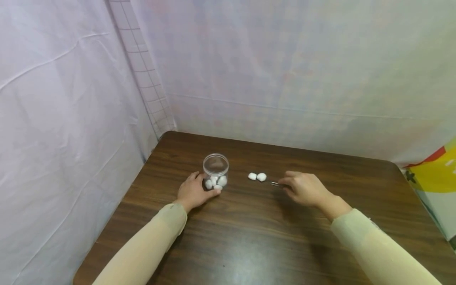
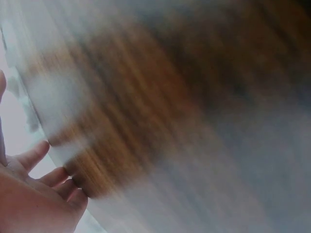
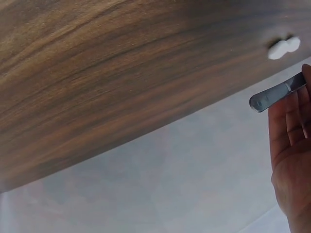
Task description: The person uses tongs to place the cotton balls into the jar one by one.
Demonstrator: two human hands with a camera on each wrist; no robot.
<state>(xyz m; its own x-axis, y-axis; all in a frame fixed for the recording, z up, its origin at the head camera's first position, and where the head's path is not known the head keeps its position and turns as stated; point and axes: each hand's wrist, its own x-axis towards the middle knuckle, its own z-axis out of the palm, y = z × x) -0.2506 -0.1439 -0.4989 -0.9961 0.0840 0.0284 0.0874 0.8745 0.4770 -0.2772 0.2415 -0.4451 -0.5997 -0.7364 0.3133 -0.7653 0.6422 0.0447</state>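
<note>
My left hand holds a clear jar low down, with the thumb in front and the fingers at its left side. White cotton balls fill the bottom of this lidless jar. To its right, two more cotton balls lie side by side on the table. My right hand grips metal tweezers, their tips right at the nearer ball. The right wrist view shows the rounded end of the tweezers jutting from the fingers. Much of the left wrist view is blurred, with fingers at its left.
Both hands are over a dark brown wooden table with rounded corners. Pale cloth hangs along its back and left sides. Something yellow and red is beyond the right edge.
</note>
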